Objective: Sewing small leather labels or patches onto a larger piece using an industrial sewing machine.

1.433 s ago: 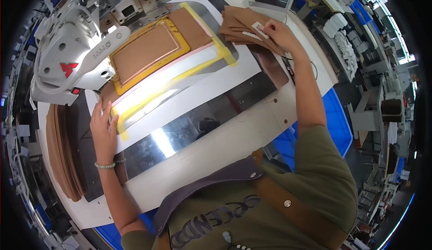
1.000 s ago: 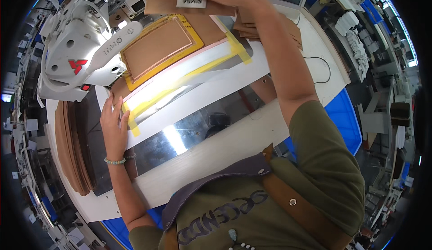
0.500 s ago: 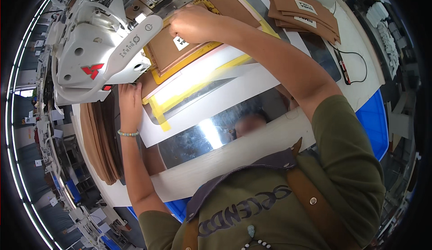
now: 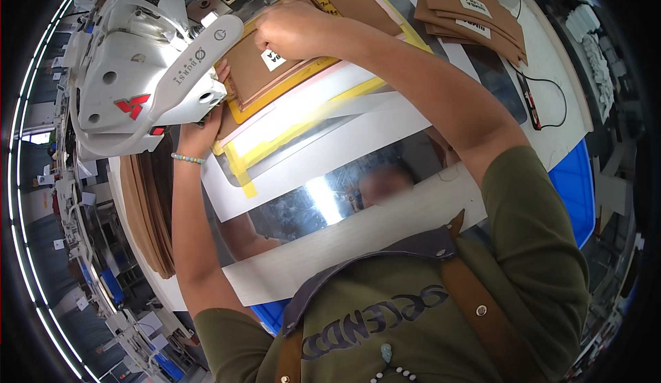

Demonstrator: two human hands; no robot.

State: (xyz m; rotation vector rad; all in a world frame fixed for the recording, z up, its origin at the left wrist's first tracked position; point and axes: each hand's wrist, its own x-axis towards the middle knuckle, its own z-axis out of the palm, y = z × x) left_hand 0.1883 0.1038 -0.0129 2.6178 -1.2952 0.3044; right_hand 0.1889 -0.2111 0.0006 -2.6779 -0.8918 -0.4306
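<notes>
A brown panel with a white label lies inside a yellow-edged template frame under the white sewing machine. My right hand is over the panel's upper part, fingers curled and pressed together. Whatever the fingertips may hold is hidden beneath the hand. Most of my left hand is behind the machine's head. A few of its stretched fingertips show at the panel's left edge, beside the frame. The machine's white lamp arm hangs between my hands, and light falls on the white sheet below.
Brown labelled pieces are stacked at the far right, near a red-and-black tool with a cord. More brown sheets stand at the left. A shiny metal plate borders the table's front edge; a blue bin sits below right.
My left hand has moved up and farther behind the machine head, its fingertips now at the panel's left edge. My right hand stays over the panel, nearly in place.
</notes>
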